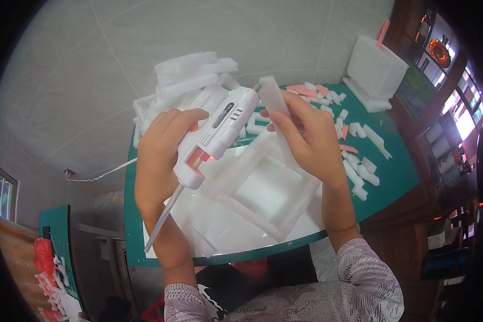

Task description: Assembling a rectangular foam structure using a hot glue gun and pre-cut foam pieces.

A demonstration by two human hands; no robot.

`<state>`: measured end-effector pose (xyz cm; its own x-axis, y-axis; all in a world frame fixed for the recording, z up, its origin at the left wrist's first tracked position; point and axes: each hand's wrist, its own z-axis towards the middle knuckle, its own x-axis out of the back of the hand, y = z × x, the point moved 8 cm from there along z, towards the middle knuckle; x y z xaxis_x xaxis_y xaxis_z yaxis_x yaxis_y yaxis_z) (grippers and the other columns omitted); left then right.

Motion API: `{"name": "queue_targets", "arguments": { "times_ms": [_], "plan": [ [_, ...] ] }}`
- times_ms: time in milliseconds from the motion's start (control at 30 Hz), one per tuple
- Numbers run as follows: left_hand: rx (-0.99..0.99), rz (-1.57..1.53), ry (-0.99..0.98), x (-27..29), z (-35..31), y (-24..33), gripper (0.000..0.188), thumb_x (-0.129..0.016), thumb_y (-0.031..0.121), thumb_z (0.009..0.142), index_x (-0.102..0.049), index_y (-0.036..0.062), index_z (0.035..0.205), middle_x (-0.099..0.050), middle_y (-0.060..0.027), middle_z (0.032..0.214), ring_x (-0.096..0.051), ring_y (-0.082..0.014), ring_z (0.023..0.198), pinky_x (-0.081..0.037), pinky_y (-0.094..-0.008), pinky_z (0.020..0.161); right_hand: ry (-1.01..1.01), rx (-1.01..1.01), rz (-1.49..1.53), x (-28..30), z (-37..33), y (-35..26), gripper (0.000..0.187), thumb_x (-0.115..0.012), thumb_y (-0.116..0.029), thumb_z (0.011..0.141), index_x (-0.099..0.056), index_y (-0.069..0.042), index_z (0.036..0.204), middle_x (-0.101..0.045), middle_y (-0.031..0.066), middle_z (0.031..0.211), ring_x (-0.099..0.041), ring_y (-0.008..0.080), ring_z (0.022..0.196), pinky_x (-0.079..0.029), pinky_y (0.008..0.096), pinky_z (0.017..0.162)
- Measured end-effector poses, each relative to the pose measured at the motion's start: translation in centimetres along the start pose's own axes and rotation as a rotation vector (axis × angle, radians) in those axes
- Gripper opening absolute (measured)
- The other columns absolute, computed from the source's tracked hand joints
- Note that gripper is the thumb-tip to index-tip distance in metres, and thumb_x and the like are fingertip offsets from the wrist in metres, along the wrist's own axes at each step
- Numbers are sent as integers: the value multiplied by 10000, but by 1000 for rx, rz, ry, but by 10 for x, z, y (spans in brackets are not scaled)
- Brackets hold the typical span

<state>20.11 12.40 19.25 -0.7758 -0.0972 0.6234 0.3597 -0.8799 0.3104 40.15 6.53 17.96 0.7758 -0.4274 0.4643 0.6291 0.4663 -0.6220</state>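
My left hand (163, 147) is closed around a white hot glue gun (225, 121), with a translucent glue stick (163, 220) poking out of its rear end. The gun's nozzle points up and right, at the upper end of a flat white foam strip (274, 95). That strip is pinched between the thumb and fingers of my right hand (311, 134). Below both hands, a rectangular frame of white foam pieces (241, 203) lies on a white sheet (252, 239) on the green table.
White foam pieces are piled (193, 70) at the table's far left. Several white and pink scraps (354, 166) lie along the right of the green table (394, 166). White foam blocks (378, 70) stand at the far right. A white cord (107, 173) runs to the left wall.
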Motion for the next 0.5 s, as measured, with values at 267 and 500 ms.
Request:
{"name": "queue_targets", "arguments": {
  "times_ms": [267,500],
  "plan": [
    [2,0,0,2,0,3,410,-712,199,677,-622,74,1056,-545,-125,827,-525,-324,774,-424,-360,666,-1,10,-10,-1,0,-3,306,-549,-101,934,-590,16,1213,-730,138,944,-711,177,789,-531,267,705],
    [-9,3,-4,1,0,3,409,-714,181,669,-623,81,1055,-544,-122,823,-526,-324,777,-426,-361,668,0,12,-24,-1,0,-1,302,-549,-100,934,-594,15,1210,-730,135,935,-708,175,775,-528,267,703]
  ]
}}
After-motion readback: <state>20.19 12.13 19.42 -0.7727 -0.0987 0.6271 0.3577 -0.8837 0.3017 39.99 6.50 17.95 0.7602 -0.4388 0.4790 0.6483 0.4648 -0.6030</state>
